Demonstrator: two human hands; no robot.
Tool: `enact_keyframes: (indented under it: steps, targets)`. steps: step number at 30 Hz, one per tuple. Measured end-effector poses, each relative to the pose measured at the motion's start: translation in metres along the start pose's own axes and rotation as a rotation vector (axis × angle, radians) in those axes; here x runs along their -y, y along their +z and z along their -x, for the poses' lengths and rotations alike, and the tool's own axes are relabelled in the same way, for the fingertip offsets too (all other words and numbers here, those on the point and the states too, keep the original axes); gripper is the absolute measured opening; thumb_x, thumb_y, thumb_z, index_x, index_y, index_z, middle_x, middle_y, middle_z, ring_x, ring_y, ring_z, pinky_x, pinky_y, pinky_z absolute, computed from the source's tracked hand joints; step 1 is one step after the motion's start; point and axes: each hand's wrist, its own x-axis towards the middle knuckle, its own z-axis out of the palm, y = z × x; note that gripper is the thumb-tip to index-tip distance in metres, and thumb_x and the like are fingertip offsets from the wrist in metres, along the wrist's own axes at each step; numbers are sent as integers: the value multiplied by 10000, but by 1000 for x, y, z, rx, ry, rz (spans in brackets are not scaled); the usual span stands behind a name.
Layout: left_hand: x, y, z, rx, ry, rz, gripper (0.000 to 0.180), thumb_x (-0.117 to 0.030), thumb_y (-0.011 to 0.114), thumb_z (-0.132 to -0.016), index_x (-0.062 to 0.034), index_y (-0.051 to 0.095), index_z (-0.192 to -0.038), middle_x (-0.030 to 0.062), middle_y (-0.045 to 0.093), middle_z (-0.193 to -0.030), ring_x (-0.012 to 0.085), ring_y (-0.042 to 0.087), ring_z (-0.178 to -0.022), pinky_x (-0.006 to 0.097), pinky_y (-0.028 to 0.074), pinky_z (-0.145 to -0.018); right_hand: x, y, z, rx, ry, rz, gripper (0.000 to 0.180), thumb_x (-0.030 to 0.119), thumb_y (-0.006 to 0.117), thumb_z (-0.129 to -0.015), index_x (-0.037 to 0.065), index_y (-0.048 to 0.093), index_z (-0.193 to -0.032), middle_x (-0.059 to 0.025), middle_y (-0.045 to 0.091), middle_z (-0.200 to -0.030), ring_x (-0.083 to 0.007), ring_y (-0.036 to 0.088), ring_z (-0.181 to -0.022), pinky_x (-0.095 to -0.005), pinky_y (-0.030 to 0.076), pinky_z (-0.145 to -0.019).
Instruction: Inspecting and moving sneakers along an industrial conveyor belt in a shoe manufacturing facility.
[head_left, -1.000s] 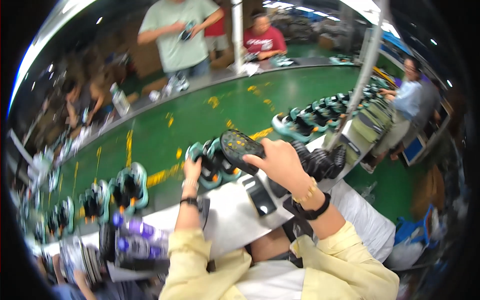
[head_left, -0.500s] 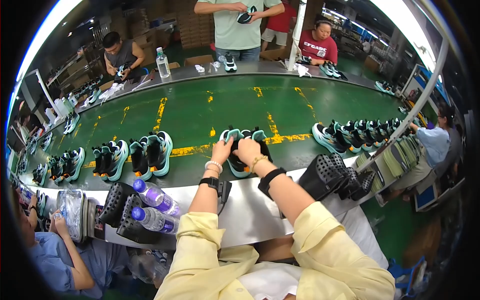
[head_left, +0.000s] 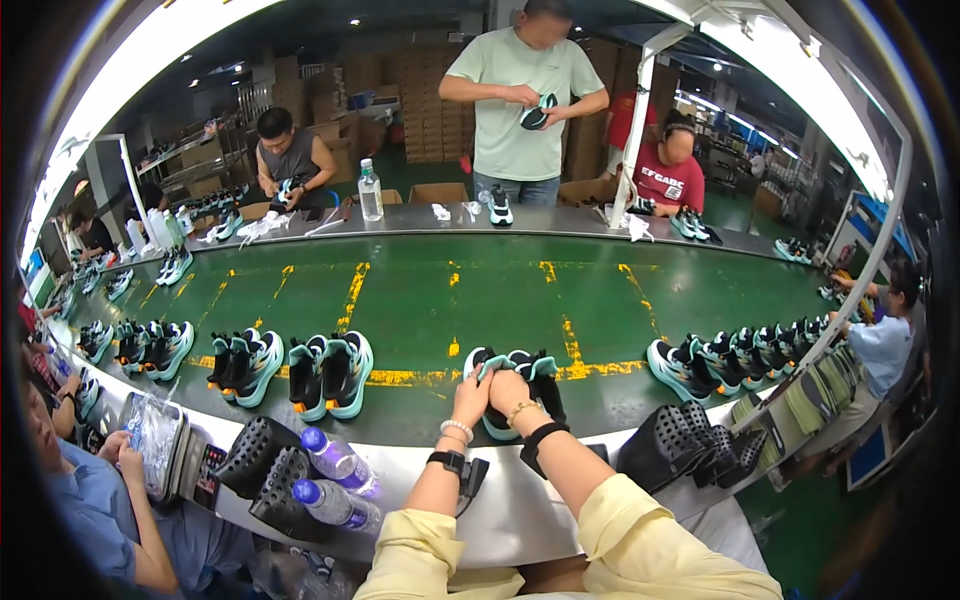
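Observation:
A pair of black and mint-green sneakers stands before me on the green work surface, the left sneaker (head_left: 498,428) partly under my hands and the right sneaker (head_left: 549,395) beside it. My left hand (head_left: 472,396) is closed at the collar of the left sneaker, gripping its upper edge. Bunched right against it, my right hand (head_left: 511,392) is also closed over that sneaker's opening. Its fingertips point down and away, so what they pinch is hidden. White beads circle my left wrist, and dark straps sit on both wrists.
Rows of similar sneakers stand left (head_left: 345,375) and right (head_left: 685,368). Along the metal ledge (head_left: 420,500) are two purple-capped bottles (head_left: 340,460), black perforated forms (head_left: 270,470) and more black forms (head_left: 665,445). Co-workers sit or stand across and on both sides; one person (head_left: 525,100) handles a shoe.
My view has tilted up, so the bench and shoes sit lower in it. My hands have drawn closer together over the left sneaker, which stays in about the same spot.

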Motion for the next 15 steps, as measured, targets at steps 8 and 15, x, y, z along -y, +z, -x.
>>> enact_keyframes:
  steps: [8, 15]
  targets:
    - [23, -34, -14, 152, 117, 45, 557, -327, 662, -882, 4, 557, -1317, 196, 693, -1074, 241, 666, -987, 351, 506, -878, 55, -84, 112, -8, -209, -334, 322, 300, 598, -912, 33, 648, -1085, -190, 700, -858, -383, 674, -801, -472, 525, -709]
    - [-9, -10, 26, 45, 344, -325, 478, -273, 552, -951, -12, 500, -1349, 178, 540, -1364, 350, 546, -1210, 421, 459, -1000, -30, -240, 228, -322, -35, -477, 232, 134, 568, -937, -21, 649, -1089, -116, 702, -817, -185, 663, -777, -304, 500, -731]
